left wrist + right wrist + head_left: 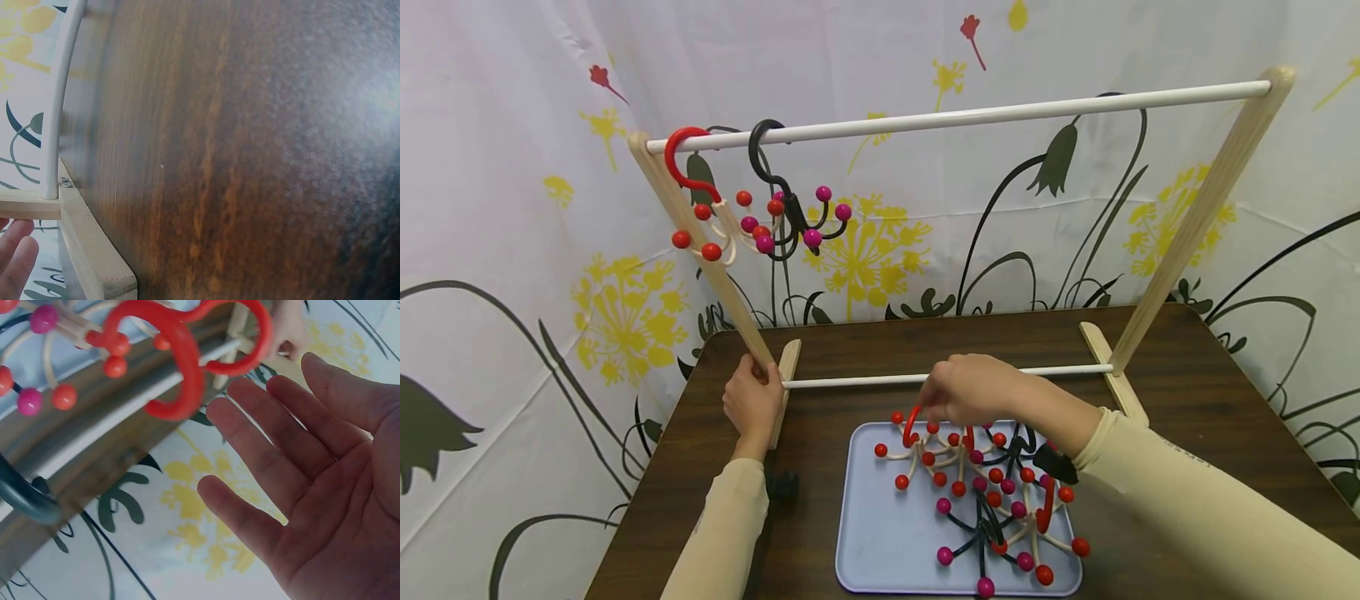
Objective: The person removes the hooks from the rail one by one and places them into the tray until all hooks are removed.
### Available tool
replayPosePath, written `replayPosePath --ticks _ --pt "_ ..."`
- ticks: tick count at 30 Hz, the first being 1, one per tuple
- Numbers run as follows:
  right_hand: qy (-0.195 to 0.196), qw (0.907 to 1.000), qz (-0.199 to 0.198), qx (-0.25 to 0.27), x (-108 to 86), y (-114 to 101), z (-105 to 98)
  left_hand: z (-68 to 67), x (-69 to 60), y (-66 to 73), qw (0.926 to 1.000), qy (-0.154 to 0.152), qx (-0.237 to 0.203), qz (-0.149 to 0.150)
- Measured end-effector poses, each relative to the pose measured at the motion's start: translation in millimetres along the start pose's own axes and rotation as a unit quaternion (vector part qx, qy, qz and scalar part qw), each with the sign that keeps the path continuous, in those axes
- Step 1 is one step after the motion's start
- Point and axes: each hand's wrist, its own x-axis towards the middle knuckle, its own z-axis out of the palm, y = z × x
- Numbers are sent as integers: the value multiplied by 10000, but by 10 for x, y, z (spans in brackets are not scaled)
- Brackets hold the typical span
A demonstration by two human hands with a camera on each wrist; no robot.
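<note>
My left hand grips the lower left wooden post of a hanging rack, near its foot; fingertips touch the post in the left wrist view. Over the tray's back edge, my right hand hovers with fingers spread and slightly bent, holding nothing. Close to its fingertips is the red hook of a ball-tipped hanger with cream arms. Several such hangers lie on a pale blue tray, some red-hooked, others black with magenta balls. One red-hooked hanger and one black hanger hang from the top rod.
The rack's white top rod and lower rod span between two wooden posts. A dark wooden table carries rack and tray. Behind hangs a flower-patterned curtain. The right post leans beyond the right forearm.
</note>
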Motion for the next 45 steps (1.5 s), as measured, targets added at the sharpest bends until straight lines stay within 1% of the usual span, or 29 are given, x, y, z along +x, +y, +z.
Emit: replayPosePath --ticks 4,7,9,11,13,16,18,19,22,24,26,27,28,30,31,33,37,39,40,42,45 --pt "115 9999 -84 59 -22 -54 -141 0 -4 -9 10000 1 -5 4" --pt "193 9998 -52 95 -22 -107 -258 -7 0 -1 10000 30 -28 40" --pt "351 9993 -119 76 -9 -134 -331 -11 2 4 10000 54 -37 63" --pt "582 9981 -199 105 20 -160 -398 -13 1 9 9999 62 -36 80" --pt "926 9951 -332 104 65 -188 -467 -15 -1 12 9999 60 -33 82" --pt "1563 9862 -471 270 159 -241 -578 -19 -9 13 10000 48 -24 75" --pt "2079 9756 -543 441 234 -286 -665 -24 -13 7 10000 36 -16 73" --pt "2339 9687 -595 589 275 -307 -707 -26 -12 4 10000 29 -7 81" --pt "3124 9420 -666 1029 410 -384 -834 -27 -13 -8 10000 12 0 97" --pt "3503 9240 -686 1373 506 -444 -908 -28 -13 -14 9999 4 12 102" --pt "3789 9074 -702 1674 599 -515 -969 -29 -13 -16 9999 -13 1 104" --pt "3876 9006 -729 1828 644 -552 -995 -31 -12 -15 9999 -24 -9 110" --pt "3912 8947 -755 2018 685 -589 -1017 -33 -12 -14 9999 -34 -14 115" --pt "3866 8887 -799 2331 770 -659 -1054 -37 -13 -12 9999 -44 -32 134" --pt "3811 8881 -842 2426 810 -695 -1068 -43 -11 -13 9999 -41 -37 137" --pt "3584 8935 -837 2572 894 -756 -1086 -51 -12 -16 9999 -8 -30 138" --pt "3243 9137 -447 2408 1040 -847 -1086 -32 -12 -16 9998 -8 -31 176" --pt "3153 9186 -203 2375 1100 -887 -1078 -12 -9 -20 9998 -27 -16 202" --pt "3112 9199 -110 2386 1126 -907 -1075 -4 -6 -22 9998 -38 -15 212" --pt "3026 9192 -52 2519 1172 -946 -1069 0 -5 -28 9998 -25 16 217" --pt "2974 9156 -123 2704 1212 -994 -1061 -21 -4 -36 9998 -6 44 217"
